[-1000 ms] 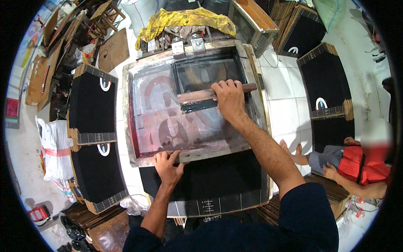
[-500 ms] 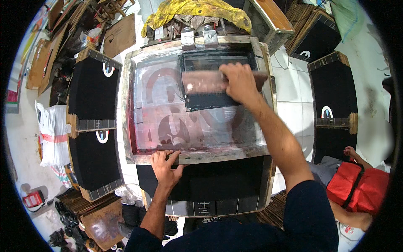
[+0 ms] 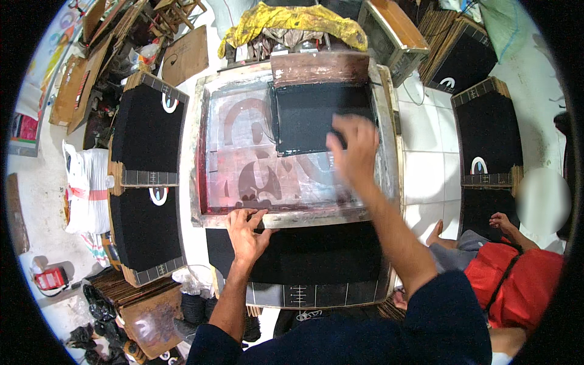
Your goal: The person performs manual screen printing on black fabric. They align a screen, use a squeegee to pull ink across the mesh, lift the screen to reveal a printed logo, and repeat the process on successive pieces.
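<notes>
The left hand (image 3: 248,236) touches the pale rectangular screen frame (image 3: 316,218), its grip unclear; the blurred right hand (image 3: 354,146), thumb and fingers parted, is apart from the brown wooden squeegee (image 3: 319,68).

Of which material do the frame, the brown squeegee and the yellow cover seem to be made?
Frame: probably wood; dull, smeared surface, pale edges. Squeegee: perhaps wood; brown, fairly matt, streaks could be grain or stain. Yellow cover: cloth or thin plastic, cannot tell; soft crumpled folds, dark stains.
</notes>
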Demonstrator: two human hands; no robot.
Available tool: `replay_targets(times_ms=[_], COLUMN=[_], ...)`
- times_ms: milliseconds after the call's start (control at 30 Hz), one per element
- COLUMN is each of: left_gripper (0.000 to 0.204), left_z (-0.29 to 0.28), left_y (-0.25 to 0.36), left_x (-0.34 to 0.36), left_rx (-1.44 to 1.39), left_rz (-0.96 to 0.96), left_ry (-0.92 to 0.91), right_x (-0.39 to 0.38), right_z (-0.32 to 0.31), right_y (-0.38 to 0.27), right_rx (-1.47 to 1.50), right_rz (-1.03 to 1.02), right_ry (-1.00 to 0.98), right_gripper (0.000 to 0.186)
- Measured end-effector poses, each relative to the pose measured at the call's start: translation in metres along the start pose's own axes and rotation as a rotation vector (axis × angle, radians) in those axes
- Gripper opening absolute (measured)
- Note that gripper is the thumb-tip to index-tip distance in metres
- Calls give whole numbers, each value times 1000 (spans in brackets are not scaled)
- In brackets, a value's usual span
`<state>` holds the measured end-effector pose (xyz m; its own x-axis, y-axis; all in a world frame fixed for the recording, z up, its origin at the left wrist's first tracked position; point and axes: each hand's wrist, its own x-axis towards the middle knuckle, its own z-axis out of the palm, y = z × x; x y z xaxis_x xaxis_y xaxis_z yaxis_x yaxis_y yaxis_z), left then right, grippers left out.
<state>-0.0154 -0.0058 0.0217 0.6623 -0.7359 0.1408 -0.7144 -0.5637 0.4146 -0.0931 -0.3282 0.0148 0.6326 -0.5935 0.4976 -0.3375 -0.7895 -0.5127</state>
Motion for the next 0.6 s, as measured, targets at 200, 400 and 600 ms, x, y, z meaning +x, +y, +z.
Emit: replay_targets(times_ms=[200, 400, 600], left_gripper=[64, 60, 36], left_z=[-100, -170, 3], left_y=[36, -24, -263], left_x=[29, 43, -172], left_rx=[30, 149, -117], left_rz=[41, 194, -856], left_ry=[-128, 733, 172], right_x=[-80, 67, 174], right_z=[-91, -148, -198], right_y=[-91, -149, -191], right_rx=[-61, -82, -296], right_rz=[-74, -218, 115], right_ry=[26, 378, 108], right_gripper=[44, 29, 58])
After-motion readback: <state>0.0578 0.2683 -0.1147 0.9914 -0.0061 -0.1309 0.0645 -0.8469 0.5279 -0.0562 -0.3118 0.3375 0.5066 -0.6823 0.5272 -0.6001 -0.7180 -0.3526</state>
